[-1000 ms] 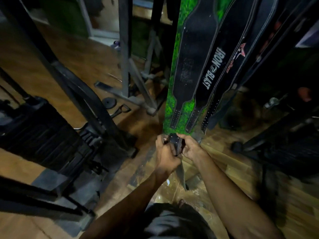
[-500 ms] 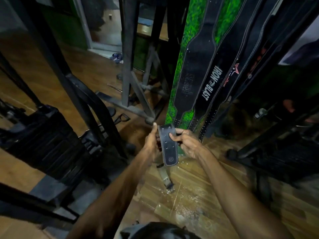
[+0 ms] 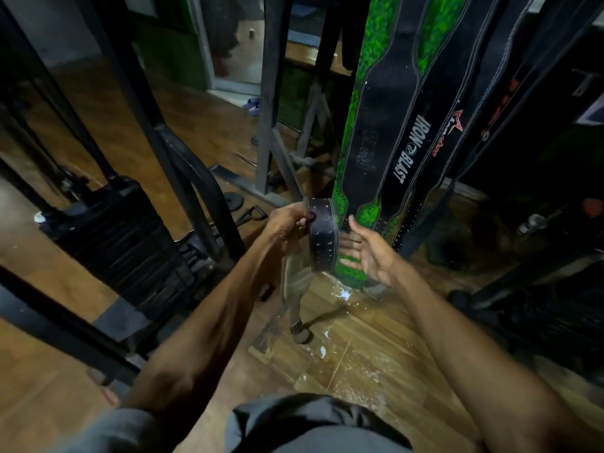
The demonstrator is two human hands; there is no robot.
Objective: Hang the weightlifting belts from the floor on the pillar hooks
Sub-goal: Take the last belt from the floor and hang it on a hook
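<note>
My left hand (image 3: 287, 223) grips the perforated end of a black weightlifting belt (image 3: 322, 237), folded over my fingers; the rest of the strap trails down to a buckle (image 3: 300, 333) near the floor. My right hand (image 3: 369, 248) is open beside the belt, palm up, not touching it. Just behind stands the green pillar (image 3: 351, 158). Several black belts hang down it, one plain (image 3: 379, 125), one marked IRON BLAST (image 3: 413, 148), and another with a red logo (image 3: 457, 132). The hooks are out of view above.
A black weight stack machine (image 3: 114, 237) with slanted frame bars (image 3: 153, 125) stands close on the left. A grey steel frame (image 3: 271, 109) rises behind. Dark equipment (image 3: 539, 289) crowds the right. The wooden floor (image 3: 359, 354) has white specks.
Both hands rose with the belt end from near the floor. My right hand has let go of the belt and opened; the left hand alone holds it now.
</note>
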